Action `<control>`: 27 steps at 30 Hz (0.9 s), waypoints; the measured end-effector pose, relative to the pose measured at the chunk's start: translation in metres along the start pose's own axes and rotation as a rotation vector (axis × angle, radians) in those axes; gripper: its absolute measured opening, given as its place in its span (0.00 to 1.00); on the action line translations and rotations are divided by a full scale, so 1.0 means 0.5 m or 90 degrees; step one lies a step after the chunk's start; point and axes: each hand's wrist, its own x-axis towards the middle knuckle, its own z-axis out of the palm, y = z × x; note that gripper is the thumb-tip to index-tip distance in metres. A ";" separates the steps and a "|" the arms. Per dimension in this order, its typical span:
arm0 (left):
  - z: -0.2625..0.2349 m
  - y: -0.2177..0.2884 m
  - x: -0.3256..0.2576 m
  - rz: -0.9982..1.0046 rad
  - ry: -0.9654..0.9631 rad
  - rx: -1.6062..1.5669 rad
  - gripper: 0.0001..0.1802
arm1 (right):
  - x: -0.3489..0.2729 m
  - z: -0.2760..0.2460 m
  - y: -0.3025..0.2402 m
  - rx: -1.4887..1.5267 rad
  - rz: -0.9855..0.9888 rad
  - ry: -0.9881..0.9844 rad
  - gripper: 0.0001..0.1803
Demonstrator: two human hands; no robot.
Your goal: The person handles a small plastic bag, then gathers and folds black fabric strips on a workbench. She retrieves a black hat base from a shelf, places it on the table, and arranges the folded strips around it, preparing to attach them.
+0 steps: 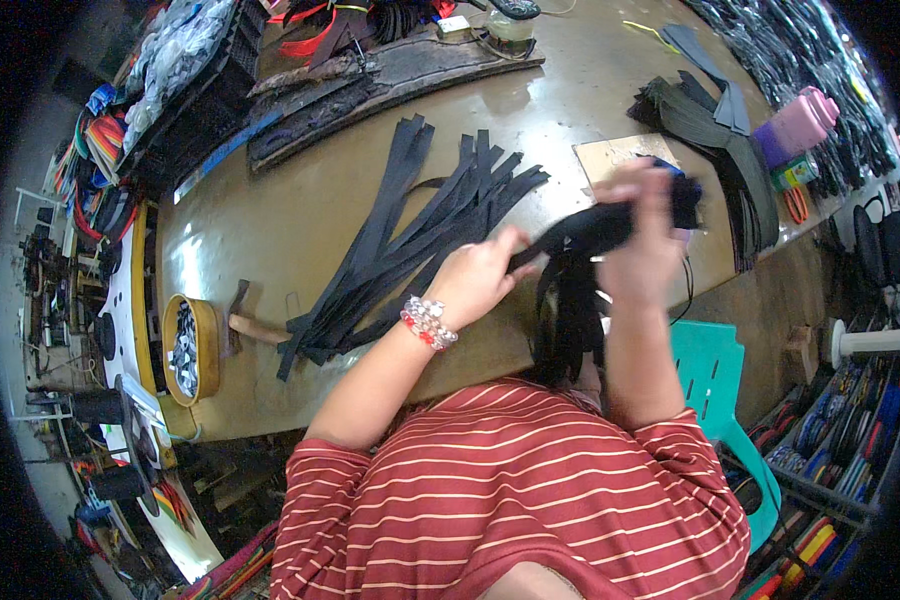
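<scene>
My right hand (642,235) is closed around a bundle of black strips (580,236), held up above the table's front edge, with the strips' ends hanging down toward my lap. My left hand (478,275), with a beaded bracelet on its wrist, pinches the near end of the same bundle. A fanned pile of long black strips (410,235) lies on the brown table (290,215) just left of my hands.
A hammer (242,322) and a round yellow-rimmed tin (192,348) of small pieces sit at the table's left. More black strips (720,150), a pink box (798,125) and orange-handled scissors (796,204) lie at the right. A teal plastic chair (715,385) stands beside me.
</scene>
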 end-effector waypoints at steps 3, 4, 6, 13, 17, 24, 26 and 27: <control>0.009 -0.025 -0.006 0.172 0.138 0.115 0.13 | 0.044 -0.071 -0.126 0.161 -0.241 -0.138 0.17; 0.011 -0.033 -0.003 0.120 0.148 0.093 0.11 | 0.036 -0.094 -0.176 0.083 -0.273 0.011 0.17; 0.011 -0.045 0.009 0.122 0.284 0.136 0.07 | 0.025 -0.128 -0.274 0.492 -0.182 -0.076 0.09; -0.014 -0.040 0.072 -0.040 0.323 0.143 0.11 | 0.000 -0.105 -0.241 0.404 -0.004 -0.212 0.14; -0.017 -0.038 0.057 0.021 0.367 -0.112 0.06 | -0.035 -0.052 -0.042 0.016 0.288 -0.030 0.13; -0.001 -0.035 0.040 -0.076 0.302 0.044 0.08 | -0.041 -0.017 0.144 0.143 0.308 0.139 0.12; -0.003 -0.027 0.037 -0.025 0.343 -0.038 0.09 | -0.043 -0.015 0.154 0.138 0.321 0.136 0.13; -0.004 -0.022 0.032 -0.014 0.338 -0.110 0.09 | -0.044 -0.014 0.156 0.116 0.307 0.132 0.14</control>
